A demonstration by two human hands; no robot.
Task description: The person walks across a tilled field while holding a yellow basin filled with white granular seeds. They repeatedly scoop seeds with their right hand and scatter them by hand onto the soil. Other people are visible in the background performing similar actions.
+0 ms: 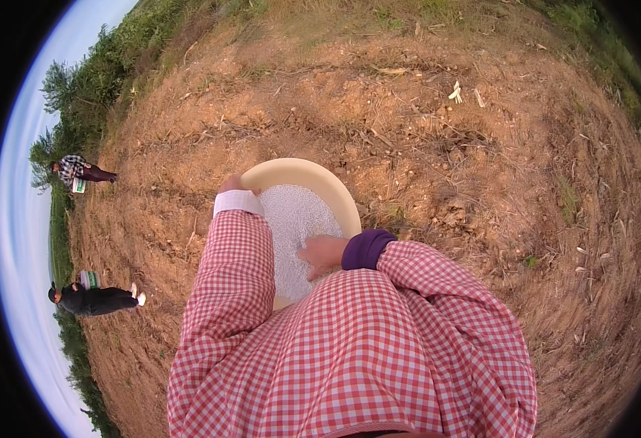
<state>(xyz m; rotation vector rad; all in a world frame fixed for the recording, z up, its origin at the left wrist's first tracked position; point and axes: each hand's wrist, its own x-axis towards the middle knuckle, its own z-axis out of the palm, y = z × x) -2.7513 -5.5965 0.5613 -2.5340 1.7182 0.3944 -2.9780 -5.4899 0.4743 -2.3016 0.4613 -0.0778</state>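
A pale yellow plastic basin (347, 200) holding white granules (293, 219) is close against the front of my body. My left hand (238, 185) grips its rim on the far left side, with part of the hand hidden by the white cuff. Over the granules, inside the basin, is my right hand (323, 254), thumb and fingers apart and the fingertips at the granules' surface. Whether any granules lie under its palm is hidden. A purple band covers my right wrist, and both sleeves are red-and-white checked.
Dry reddish-brown soil (408, 142) with stalks and husks spreads around me. Off to the left stand a person in a checked shirt (72, 167) with a white bucket (79, 186) and a person in dark clothes (98, 301) with another bucket (89, 280). Green bushes (93, 82) edge the field.
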